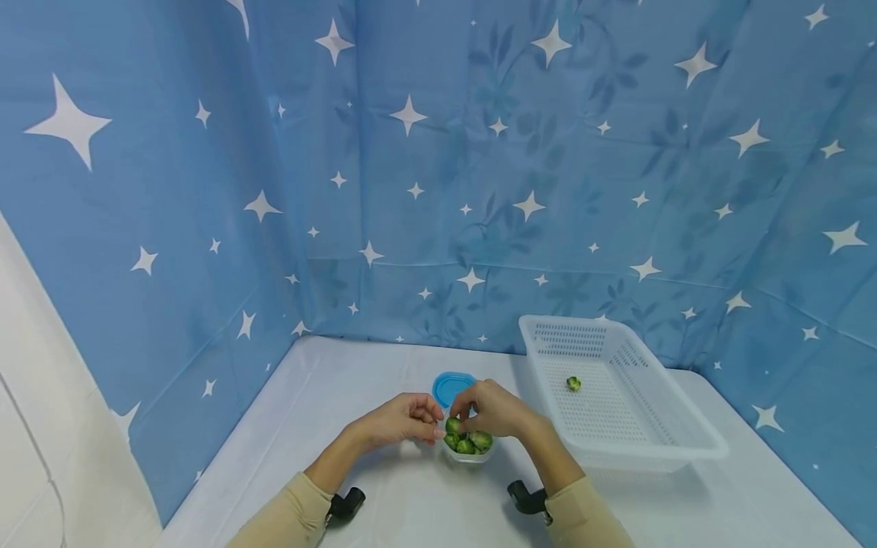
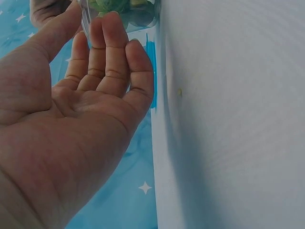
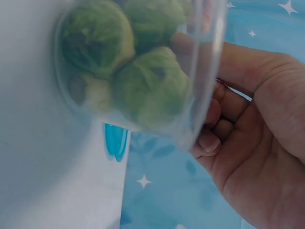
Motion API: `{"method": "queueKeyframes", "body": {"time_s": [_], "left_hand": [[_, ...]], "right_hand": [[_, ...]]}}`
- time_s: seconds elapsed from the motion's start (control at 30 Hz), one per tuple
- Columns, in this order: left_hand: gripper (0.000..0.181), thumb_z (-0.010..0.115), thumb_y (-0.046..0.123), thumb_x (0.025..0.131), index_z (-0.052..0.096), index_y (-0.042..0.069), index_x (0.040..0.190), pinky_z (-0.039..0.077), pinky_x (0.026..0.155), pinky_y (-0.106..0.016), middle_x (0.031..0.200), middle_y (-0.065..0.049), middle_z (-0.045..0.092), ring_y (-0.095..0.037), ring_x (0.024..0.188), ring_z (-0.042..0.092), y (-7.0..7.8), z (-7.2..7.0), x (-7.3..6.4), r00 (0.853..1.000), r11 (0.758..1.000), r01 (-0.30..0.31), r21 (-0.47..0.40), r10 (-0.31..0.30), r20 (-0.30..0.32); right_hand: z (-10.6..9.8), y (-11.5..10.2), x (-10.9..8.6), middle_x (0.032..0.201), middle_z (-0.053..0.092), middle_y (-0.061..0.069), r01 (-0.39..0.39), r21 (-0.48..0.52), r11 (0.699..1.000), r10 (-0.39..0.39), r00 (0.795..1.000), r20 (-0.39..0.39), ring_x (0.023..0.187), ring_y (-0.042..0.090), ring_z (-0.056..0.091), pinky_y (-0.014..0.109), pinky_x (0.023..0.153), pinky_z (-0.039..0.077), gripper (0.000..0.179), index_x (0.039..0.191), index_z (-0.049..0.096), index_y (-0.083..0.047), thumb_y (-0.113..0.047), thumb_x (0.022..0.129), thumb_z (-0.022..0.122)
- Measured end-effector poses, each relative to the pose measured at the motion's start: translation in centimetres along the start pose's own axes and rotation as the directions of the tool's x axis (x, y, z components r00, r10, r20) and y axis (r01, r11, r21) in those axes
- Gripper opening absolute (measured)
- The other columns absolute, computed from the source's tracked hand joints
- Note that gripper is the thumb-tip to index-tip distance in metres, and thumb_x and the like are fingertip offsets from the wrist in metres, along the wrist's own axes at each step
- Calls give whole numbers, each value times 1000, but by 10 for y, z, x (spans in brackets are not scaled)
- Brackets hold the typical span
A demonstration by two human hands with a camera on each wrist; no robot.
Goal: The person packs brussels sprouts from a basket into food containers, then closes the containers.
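Note:
A small clear plastic container [image 1: 469, 458] stands on the table, filled with several green Brussels sprouts [image 1: 481, 441]. My right hand [image 1: 488, 409] reaches in over its rim from the right. Its thumb and fingers pinch a Brussels sprout [image 1: 453, 425] at the container's far left side. Seen from the right wrist, the thumb is partly behind the clear wall, beside the sprouts [image 3: 151, 86]. On the left, my left hand [image 1: 400, 420] is held with relaxed, slightly bent fingers close to the container's side. The left wrist view shows its palm [image 2: 81, 114] with nothing in it.
A blue lid [image 1: 452, 387] lies behind the container. To the right stands a large white perforated basket [image 1: 658, 455] with one Brussels sprout [image 1: 573, 383] inside. A blue curtain [image 1: 438, 190] with white stars hangs behind the white table [image 1: 342, 365].

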State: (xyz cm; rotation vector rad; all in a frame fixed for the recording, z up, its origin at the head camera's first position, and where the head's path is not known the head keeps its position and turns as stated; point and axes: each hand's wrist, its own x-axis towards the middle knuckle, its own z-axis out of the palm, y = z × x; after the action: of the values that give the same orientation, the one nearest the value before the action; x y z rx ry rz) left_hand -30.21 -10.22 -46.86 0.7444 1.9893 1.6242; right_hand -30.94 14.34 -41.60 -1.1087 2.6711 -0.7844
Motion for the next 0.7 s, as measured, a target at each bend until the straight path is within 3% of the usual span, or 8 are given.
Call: {"method": "queueKeyframes", "body": {"time_s": [0.3, 0.47, 0.7], "left_hand": [[39, 76, 16, 96, 60, -7, 123, 60, 82, -38, 90, -2, 68, -18, 85, 70, -2, -1, 2, 1000, 1000, -3, -16, 3, 0], [40, 75, 16, 97, 58, -9, 123, 60, 81, -37, 89, -1, 67, -17, 84, 69, -3, -1, 3, 1000, 1000, -8, -13, 8, 3], [39, 75, 15, 97, 58, -9, 123, 60, 80, -36, 89, -1, 68, -18, 84, 70, -2, 0, 2, 1000, 1000, -6, -11, 6, -1]], "right_hand": [[-10, -6, -11, 75, 68, -9, -9, 13, 1000, 8, 997, 77, 70, 5, 56, 24, 64, 50, 19, 80, 79, -13, 5, 81, 80], [-10, -10, -14, 78, 71, -9, -83, 17, 996, 80, 988, 134, 74, 5, 58, 23, 66, 53, 24, 82, 82, -15, 9, 80, 76], [-11, -8, -16, 82, 71, -8, -64, 87, 994, 46, 980, 192, 75, 4, 62, 23, 69, 55, 18, 83, 82, -15, 2, 83, 81]]}}
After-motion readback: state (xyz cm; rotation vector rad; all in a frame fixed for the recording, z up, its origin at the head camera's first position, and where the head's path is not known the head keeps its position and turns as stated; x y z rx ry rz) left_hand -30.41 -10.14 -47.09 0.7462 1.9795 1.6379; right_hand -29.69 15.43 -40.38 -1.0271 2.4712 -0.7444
